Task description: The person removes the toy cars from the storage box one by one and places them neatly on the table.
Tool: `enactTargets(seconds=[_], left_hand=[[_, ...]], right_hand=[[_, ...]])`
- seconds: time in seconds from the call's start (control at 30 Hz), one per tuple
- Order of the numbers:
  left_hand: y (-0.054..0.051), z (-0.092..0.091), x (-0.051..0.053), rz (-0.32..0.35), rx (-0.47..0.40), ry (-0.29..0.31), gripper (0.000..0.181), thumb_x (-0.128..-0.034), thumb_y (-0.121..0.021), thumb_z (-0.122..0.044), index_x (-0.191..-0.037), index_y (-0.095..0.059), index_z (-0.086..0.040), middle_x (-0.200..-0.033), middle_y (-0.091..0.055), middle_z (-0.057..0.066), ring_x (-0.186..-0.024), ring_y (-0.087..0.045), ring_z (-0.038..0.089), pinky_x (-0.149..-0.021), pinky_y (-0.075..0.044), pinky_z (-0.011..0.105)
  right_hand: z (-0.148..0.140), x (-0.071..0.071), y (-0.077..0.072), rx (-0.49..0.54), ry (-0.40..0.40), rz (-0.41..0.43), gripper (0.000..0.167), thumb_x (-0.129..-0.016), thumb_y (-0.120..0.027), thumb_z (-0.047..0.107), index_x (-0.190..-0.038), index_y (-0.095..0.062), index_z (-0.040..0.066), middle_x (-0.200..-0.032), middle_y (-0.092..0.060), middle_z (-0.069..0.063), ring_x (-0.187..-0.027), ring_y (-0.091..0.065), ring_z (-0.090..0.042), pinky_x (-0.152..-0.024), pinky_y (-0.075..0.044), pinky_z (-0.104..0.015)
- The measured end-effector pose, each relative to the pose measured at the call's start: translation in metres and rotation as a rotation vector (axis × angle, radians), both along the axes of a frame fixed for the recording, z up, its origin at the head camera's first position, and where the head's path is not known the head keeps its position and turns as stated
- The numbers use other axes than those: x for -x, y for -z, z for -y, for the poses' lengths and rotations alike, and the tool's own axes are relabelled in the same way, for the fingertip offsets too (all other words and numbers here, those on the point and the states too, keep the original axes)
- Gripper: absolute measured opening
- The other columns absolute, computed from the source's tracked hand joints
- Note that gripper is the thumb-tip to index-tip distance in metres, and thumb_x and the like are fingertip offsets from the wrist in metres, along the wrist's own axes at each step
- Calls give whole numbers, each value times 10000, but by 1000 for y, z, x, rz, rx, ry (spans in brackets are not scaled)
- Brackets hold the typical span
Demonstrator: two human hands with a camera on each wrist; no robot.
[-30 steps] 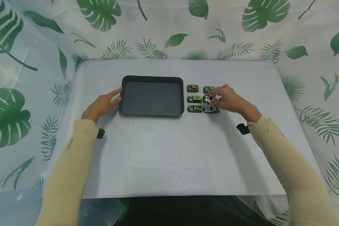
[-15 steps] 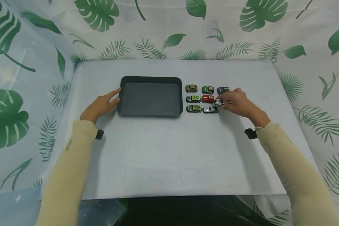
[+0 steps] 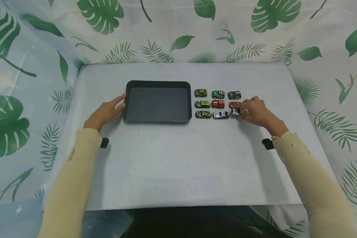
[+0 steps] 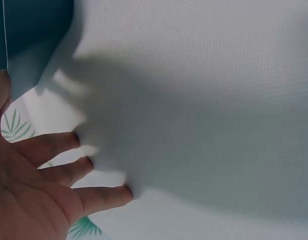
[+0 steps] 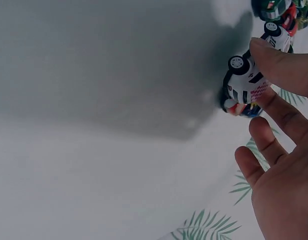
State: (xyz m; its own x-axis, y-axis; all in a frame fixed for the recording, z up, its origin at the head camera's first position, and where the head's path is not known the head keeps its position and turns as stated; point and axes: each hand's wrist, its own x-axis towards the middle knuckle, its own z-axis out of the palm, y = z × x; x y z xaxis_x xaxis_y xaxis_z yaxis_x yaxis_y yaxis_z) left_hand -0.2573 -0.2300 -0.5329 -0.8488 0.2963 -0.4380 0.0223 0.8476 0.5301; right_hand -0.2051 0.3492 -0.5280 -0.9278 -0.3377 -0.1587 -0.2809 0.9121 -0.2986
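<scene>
My right hand (image 3: 257, 112) pinches a white toy car (image 5: 244, 82) between thumb and fingers, low at the near right corner of the group of toy cars. Just behind it a red toy car (image 3: 232, 104) is partly covered by my fingers. Beyond that sits a dark blue toy car (image 3: 234, 95). At the left side of the dark grey tray (image 3: 157, 104), my left hand (image 3: 104, 113) touches the rim with extended fingers. In the left wrist view, its other fingers (image 4: 106, 198) reach down to the white cloth.
Between tray and right hand, two columns of toy cars stand in rows, among them a silver car (image 3: 221, 115), a red car (image 3: 218, 104) and a green car (image 3: 218, 94). White cloth (image 3: 178, 165) covers the table; a leaf-print curtain (image 3: 166, 29) hangs behind.
My right hand has moved right and nearer with the white toy car, from the middle column to the near end of the right column. The left hand stays at the tray.
</scene>
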Motion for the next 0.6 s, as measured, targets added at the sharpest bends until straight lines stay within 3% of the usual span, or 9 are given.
enactTargets(seconds=[0.33,0.6], left_hand=[[3,1,1,-8,0,12,642,-1180,-382,-442,-1745,-104,-315,-1754,-167,216,-1578,-148,537,-1226,-151,736],[2,1,0,0,-3,6,645,-1178,-380,-455,-1745,-101,-326,-1755,-168,216,-1580,-148,533,-1225,-155,737]], right_hand=[[-2,-4,7,-36,-38,-13,374,-891,-745,-104,-1236,-784,37,-1180,-725,-245,-1112,-525,-520,-879,-405,-662],[0,-5,11,-54,-58,-29,392,-878,-804,-84,-1249,-782,41,-1277,-708,-245,-1172,-509,-519,-912,-392,-666]])
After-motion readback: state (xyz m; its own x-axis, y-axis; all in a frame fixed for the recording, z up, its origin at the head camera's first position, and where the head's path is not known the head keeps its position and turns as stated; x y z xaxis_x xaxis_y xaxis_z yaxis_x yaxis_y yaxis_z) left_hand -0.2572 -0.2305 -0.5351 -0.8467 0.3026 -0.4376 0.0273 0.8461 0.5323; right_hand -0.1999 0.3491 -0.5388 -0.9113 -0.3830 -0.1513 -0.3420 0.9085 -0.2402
